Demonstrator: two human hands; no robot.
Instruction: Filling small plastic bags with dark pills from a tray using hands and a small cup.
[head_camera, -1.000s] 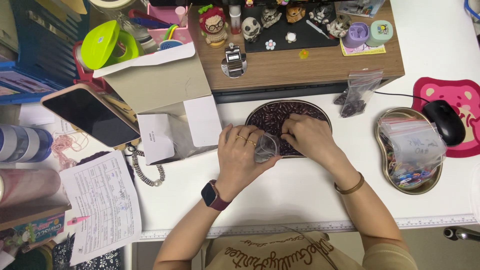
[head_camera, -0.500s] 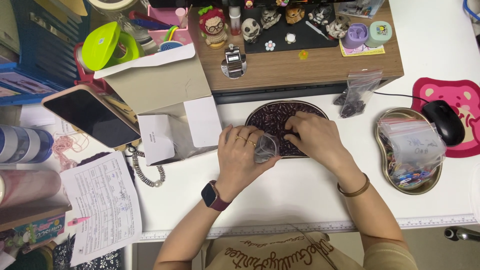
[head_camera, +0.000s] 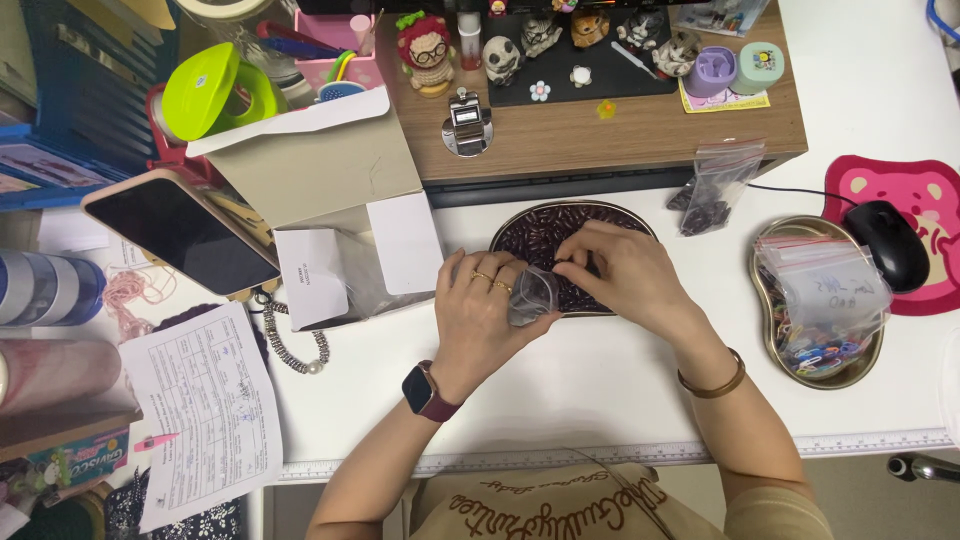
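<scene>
My one view, head-worn camera, looking straight down from above my chest, moderately close, left hand (head_camera: 478, 318) pinching clear bag (head_camera: 530, 296) near centre frame, oval tray (head_camera: 575, 250) just beyond that grip, desk edge below.

An open cardboard box (head_camera: 330, 190) stands left of centre on the table, a white label (head_camera: 312, 278) on its flap. A phone (head_camera: 180, 232) with a dark screen leans beside it. The left hand (head_camera: 480, 320) holds a small clear bag (head_camera: 530, 295). Another bag of dark pieces (head_camera: 715, 190) lies near the shelf, and clear bags (head_camera: 825, 285) fill a metal dish (head_camera: 775, 345) at right.
</scene>
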